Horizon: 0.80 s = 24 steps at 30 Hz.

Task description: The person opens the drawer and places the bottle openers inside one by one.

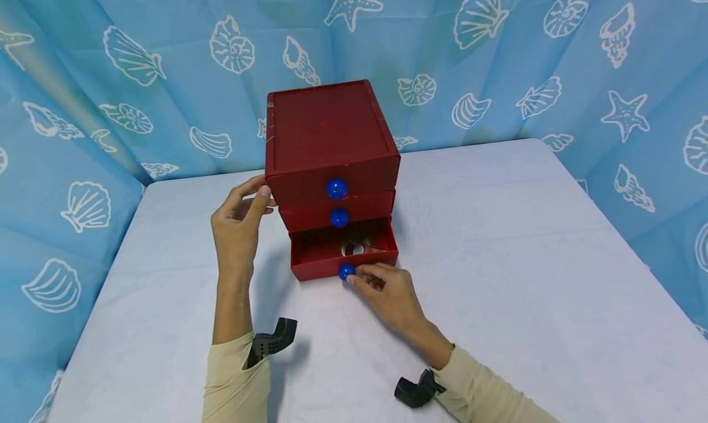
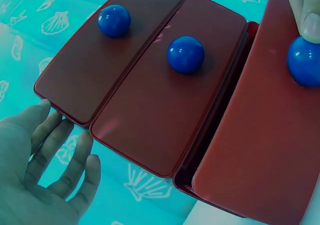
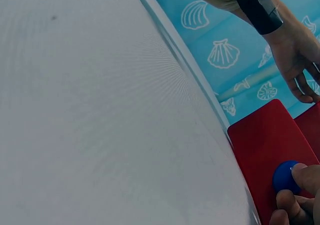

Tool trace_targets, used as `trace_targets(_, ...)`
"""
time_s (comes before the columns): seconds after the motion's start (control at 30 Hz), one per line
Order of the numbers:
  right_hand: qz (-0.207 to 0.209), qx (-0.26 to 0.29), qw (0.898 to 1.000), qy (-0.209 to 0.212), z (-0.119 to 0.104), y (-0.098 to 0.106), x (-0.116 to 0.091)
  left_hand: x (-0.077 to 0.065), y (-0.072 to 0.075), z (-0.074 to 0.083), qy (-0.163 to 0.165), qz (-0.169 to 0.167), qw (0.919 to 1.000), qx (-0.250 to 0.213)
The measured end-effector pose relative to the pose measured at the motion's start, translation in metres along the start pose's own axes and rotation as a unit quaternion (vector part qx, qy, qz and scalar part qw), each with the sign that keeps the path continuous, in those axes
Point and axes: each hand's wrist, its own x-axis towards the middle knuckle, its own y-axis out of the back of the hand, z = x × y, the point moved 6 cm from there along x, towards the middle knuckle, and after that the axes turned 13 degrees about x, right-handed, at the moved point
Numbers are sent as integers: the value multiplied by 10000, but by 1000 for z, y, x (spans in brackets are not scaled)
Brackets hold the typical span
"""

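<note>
A dark red drawer cabinet (image 1: 332,128) with three drawers and round blue knobs stands on the table. Its bottom drawer (image 1: 316,269) is pulled partway out; the upper two are closed. Inside the bottom drawer lies a small white round item (image 1: 358,249) with something dark on it. My right hand (image 1: 389,291) pinches the bottom drawer's blue knob (image 2: 305,62) between thumb and fingers. At the cabinet's left side is my left hand (image 1: 238,217), its fingers spread and relaxed, fingertips right at the upper side edge. The left wrist view shows that hand (image 2: 47,170) beside the top drawer.
A white cloth (image 1: 498,245) covers the table. Behind and around it hangs a blue curtain (image 1: 420,35) with white shell prints, close to the cabinet's back. Black camera mounts (image 1: 271,340) sit on both wrists over beige sleeves.
</note>
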Motion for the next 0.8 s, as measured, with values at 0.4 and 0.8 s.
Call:
trace_targets(0.4,32,-37,9999,118,4,0,7,0,-1,-1,-23,21,10000,4)
trace_targets(0.8,42,70,9999,123,8,0,15,0,-1,0,-72,-11,10000,-67)
